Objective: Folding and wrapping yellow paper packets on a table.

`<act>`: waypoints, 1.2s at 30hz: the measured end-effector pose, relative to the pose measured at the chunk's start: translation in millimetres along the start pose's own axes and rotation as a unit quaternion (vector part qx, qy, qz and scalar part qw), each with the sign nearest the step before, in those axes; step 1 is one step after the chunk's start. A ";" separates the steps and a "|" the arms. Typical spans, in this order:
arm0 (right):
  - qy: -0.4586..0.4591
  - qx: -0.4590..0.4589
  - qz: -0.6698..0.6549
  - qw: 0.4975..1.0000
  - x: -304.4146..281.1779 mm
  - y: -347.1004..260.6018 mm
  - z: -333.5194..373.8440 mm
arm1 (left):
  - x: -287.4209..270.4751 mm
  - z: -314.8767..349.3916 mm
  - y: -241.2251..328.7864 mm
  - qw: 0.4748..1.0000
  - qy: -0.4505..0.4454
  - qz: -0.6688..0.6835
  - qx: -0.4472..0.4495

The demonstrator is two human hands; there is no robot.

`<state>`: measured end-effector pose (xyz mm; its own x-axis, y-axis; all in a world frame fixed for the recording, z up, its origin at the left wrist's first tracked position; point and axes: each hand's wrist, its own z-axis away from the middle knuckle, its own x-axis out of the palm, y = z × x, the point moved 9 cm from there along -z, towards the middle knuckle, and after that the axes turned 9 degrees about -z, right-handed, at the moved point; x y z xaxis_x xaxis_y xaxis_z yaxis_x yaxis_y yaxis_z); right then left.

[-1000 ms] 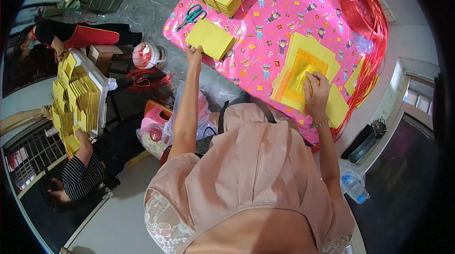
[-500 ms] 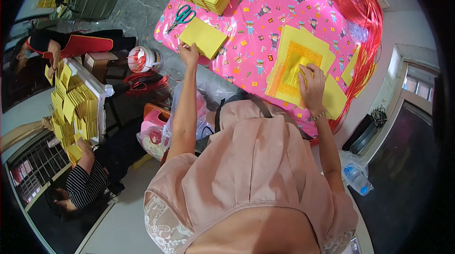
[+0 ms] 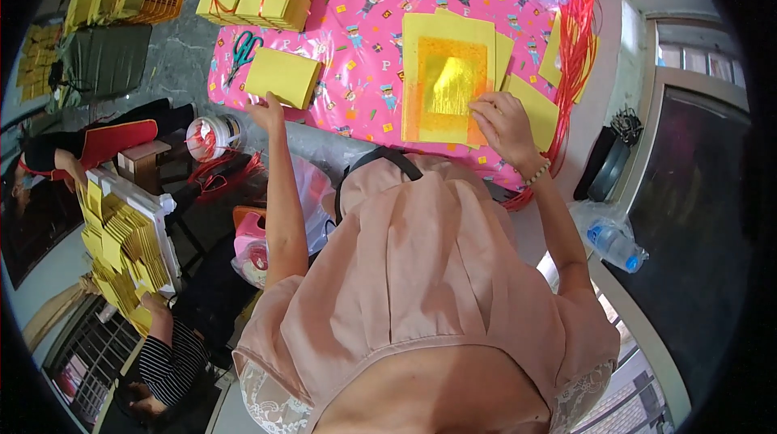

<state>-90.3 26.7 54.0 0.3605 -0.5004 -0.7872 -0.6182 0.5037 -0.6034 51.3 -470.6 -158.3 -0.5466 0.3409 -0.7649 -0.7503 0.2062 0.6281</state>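
Looks like you're picking sheets: right hand (image 3: 503, 128) bunched narrow at the orange-bordered gold-foil paper (image 3: 449, 82), upper centre; left hand (image 3: 267, 112) at the rectangular yellow paper stack (image 3: 283, 76), upper left, can't tell grip. Light pinch next, imo.

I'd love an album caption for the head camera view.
Left hand at a yellow paper stack, right hand at gold-and-orange paper, above a pink tablecloth.

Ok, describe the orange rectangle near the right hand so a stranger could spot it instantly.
Start on the pink patterned tablecloth and find the right hand. By its fingertips, atop the yellow paper pile, is the orange rectangle. Unlike the plain yellow paper around it, it frames a shiny gold patch.
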 end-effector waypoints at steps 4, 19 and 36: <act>-0.029 -0.005 -0.024 0.999 -5.0 -4.3 12.8 | -39.9 32.6 34.4 0.973 0.155 -0.091 0.144; -0.032 -0.033 -0.022 0.999 -1.4 -1.9 38.8 | 2.7 324.9 261.2 0.733 -0.319 0.007 0.600; -0.017 0.052 -0.130 0.990 0.2 14.7 31.3 | 21.4 329.6 255.3 0.734 -0.319 -0.043 0.598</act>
<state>-77.4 56.1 41.0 0.5223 -0.6001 -0.6059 -0.4266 0.4314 -0.7949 -29.4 -108.3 32.8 0.0553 0.5605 -0.8263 0.2993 0.7802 0.5493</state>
